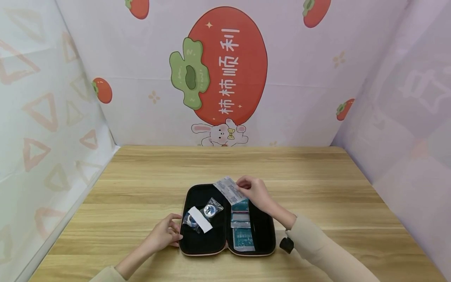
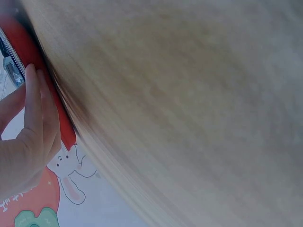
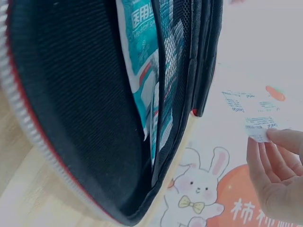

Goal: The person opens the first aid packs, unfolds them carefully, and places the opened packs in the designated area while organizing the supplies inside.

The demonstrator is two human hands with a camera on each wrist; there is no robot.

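Pinching the printed packet by its right side with thumb and fingers of the right hand, holding it over the far rim of the open black-lined case, near the spine. Bracing the case's left edge with the left hand, well apart from the other, just touching the red side wall with fairly straight fingers, not clamping. Doing okay by gripping only the edge, tbh. Looking thin and probably bending easily, so maybe going light on the pinch. Also watching for snags around the mesh pocket and the teal packets. Bracing gently too, or else risking shoving everything across the worktop. Avoiding tipping the case as well, or possibly spilling the bagged rolls and white strip from the left half.
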